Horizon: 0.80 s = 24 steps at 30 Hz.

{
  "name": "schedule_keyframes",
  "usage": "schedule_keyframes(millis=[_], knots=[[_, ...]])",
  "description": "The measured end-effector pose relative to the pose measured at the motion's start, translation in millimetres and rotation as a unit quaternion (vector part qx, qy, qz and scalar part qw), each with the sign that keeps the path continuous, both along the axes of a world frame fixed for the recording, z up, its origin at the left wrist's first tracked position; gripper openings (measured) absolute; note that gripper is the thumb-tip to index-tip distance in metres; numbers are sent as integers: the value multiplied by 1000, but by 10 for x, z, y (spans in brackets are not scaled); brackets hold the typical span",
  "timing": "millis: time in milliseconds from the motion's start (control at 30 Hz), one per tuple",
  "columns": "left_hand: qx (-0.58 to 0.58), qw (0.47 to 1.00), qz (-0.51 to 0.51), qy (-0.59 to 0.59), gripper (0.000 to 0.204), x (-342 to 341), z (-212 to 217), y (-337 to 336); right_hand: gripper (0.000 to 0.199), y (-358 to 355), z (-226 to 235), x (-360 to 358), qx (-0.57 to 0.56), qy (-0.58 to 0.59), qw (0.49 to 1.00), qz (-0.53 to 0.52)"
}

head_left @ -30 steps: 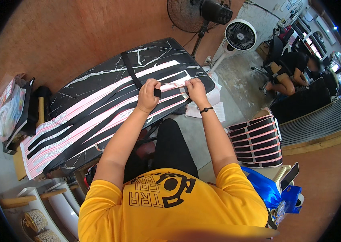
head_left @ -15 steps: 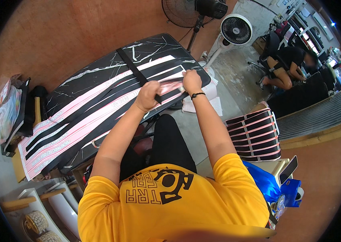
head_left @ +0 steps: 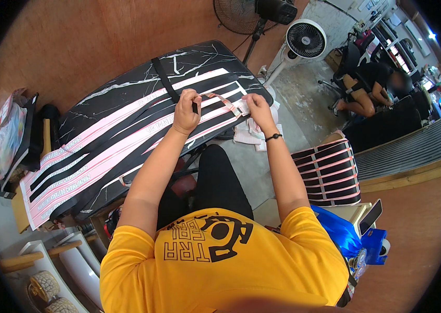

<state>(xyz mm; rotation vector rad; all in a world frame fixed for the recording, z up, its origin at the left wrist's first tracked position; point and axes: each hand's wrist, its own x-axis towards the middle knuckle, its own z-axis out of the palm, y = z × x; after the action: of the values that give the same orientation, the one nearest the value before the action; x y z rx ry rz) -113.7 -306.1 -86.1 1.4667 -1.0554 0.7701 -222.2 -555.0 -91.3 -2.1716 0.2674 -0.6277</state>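
Hands over the far end of a black marble-patterned table (head_left: 126, 86). Left hand (head_left: 186, 109) fisted around a small dark tool (head_left: 195, 107). Right hand (head_left: 256, 107) pinching one end of a short pink strip (head_left: 226, 103), stretched between both hands just above long pink and black strips (head_left: 100, 151). Loose pink scraps (head_left: 251, 136) below the table edge.

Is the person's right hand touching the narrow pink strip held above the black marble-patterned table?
Touching. The head view shows the right hand pinching one end of the narrow pink strip, whose other end runs to the left hand.
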Motion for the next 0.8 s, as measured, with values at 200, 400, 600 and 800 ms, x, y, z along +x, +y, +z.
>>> schedule_keyframes(millis=[200, 400, 600, 800], knots=[[-2, 998, -59, -31, 27, -12, 12, 21, 33, 414, 224, -162, 99, -23, 988, 113], [46, 997, -54, 0, 51, -20, 56, 51, 13, 263, 174, -362, 266, 113, 943, 166], [167, 984, -51, 35, 74, -94, 64, -30, 3, 47, 7, -752, 245, 90, 955, 143], [139, 986, 47, 81, 50, -62, 62, -35, 15, -68, -327, -966, 351, 41, 923, 153]])
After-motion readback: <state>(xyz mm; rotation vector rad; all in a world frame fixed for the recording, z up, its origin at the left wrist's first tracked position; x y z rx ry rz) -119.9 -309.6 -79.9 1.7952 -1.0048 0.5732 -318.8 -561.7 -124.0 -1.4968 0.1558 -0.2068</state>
